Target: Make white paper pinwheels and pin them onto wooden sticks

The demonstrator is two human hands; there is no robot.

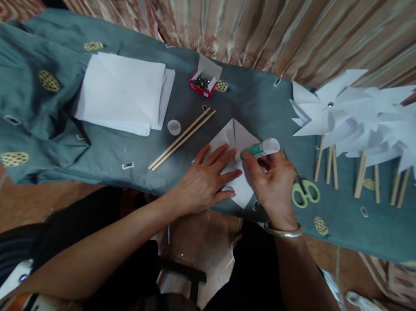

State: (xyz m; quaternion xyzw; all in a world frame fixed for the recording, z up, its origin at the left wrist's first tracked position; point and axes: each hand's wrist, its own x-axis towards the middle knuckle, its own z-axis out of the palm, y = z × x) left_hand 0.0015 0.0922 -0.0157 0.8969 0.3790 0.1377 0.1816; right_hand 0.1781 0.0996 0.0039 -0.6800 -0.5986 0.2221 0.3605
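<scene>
A square of white paper (243, 187) with cut slits lies in front of me, turned cornerwise. My left hand (206, 179) is spread flat on its left part, fingers apart. In my right hand (270, 180) is a green and white glue stick (259, 149), tilted, its lower end at the paper; whether it touches the sheet I cannot tell. A round white cap (173, 127) and two wooden chopsticks (182, 139) lie to the left of the paper. Beside my right hand are scissors (306, 193) with light green handles, their blades partly hidden.
Several white paper pinwheels (375, 120) on wooden sticks lie overlapping at the right. A stack of white paper (120, 92) is at the left. An open red box (203, 84) of small metal pins stands near the back, before a curtain (233, 10).
</scene>
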